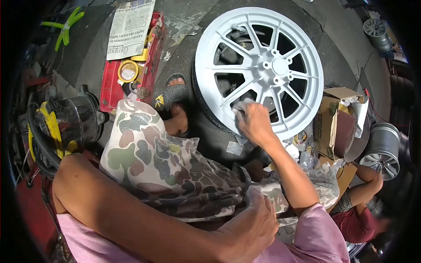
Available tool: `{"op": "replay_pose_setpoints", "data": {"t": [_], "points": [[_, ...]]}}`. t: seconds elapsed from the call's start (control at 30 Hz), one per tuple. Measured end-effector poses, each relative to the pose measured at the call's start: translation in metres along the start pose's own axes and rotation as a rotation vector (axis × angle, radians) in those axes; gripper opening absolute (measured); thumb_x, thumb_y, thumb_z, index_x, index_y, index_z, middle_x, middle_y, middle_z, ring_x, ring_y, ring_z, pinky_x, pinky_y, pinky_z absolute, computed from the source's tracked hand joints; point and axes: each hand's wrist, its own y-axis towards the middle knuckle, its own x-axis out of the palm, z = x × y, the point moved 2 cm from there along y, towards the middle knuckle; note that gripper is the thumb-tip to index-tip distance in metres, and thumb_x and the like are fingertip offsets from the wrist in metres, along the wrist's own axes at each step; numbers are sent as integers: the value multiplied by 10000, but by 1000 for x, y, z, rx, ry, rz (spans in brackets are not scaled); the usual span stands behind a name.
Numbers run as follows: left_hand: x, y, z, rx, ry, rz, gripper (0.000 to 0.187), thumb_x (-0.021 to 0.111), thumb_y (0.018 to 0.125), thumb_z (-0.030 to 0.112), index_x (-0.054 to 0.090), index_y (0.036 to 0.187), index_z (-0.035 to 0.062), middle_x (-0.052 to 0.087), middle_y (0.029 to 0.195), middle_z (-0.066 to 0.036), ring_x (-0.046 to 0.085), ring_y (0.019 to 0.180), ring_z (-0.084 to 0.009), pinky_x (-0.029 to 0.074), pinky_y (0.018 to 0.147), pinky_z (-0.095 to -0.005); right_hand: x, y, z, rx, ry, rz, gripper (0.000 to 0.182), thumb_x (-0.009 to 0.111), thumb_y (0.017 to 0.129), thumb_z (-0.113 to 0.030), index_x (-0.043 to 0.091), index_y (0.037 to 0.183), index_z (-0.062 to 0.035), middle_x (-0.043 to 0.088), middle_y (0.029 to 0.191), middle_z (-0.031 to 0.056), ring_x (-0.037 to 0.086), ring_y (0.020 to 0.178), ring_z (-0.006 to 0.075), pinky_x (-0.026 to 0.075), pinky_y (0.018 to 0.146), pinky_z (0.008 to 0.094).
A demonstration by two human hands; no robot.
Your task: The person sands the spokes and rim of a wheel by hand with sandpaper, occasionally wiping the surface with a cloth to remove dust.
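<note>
A light grey wheel rim (254, 69) with many spokes and a hub with several holes lies on a tyre. My right hand (255, 120) is closed on a crumpled greyish cloth (241, 106), pressed against the rim's near lower edge. Down by my lap is my left hand (256, 219), fingers curled together beside the camouflage fabric (175, 175); what it holds, if anything, is hidden.
A red toolbox (109, 87) with yellow tape (128, 71) and newspaper (130, 30) stands left of the wheel. A black vacuum-like canister (76, 116) is further left. At right are a cardboard box (325, 127), another rim (382, 147) and a seated person in red (357, 223).
</note>
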Motion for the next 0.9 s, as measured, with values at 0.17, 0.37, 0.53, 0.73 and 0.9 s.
{"op": "replay_pose_setpoints", "data": {"t": [0.17, 0.37, 0.53, 0.73, 0.9], "points": [[-15, 1, 2, 13, -88, -238, 306, 559, 843, 230, 743, 988, 33, 707, 921, -115, 627, 963, -268, 444, 900, -492, -7, 2, -3, -10, 85, 17, 113, 614, 852, -101, 675, 904, -22, 642, 922, 213, 639, 836, 410, 513, 778, 487], [-22, -13, 3, -17, -54, -72, 296, 577, 814, 225, 747, 978, 47, 711, 938, -103, 638, 931, -275, 450, 881, -506, 6, 5, -5, -41, 164, 148, 182, 613, 883, -107, 683, 1017, -6, 647, 841, 226, 637, 807, 413, 507, 763, 453], [2, -13, 14, 17, -233, 2, 254, 587, 797, 207, 747, 928, 59, 704, 921, -81, 646, 934, -250, 460, 937, -479, -6, 2, 1, -42, 204, 87, 178, 626, 880, -110, 685, 993, 14, 643, 895, 228, 634, 827, 413, 503, 770, 450], [-9, -20, 13, 39, -74, 0, 195, 580, 794, 179, 731, 865, 79, 685, 872, -62, 637, 904, -226, 467, 857, -409, 8, 15, -3, -48, 183, 174, 188, 635, 894, -151, 705, 1003, -15, 679, 862, 217, 643, 838, 420, 504, 798, 458], [9, -24, 16, 25, -177, 187, 183, 567, 803, 165, 721, 853, 81, 669, 860, -54, 621, 882, -230, 461, 870, -435, -8, -4, 5, 7, 125, 37, 182, 639, 886, -147, 713, 989, -16, 682, 889, 211, 642, 847, 415, 507, 806, 447]]}}
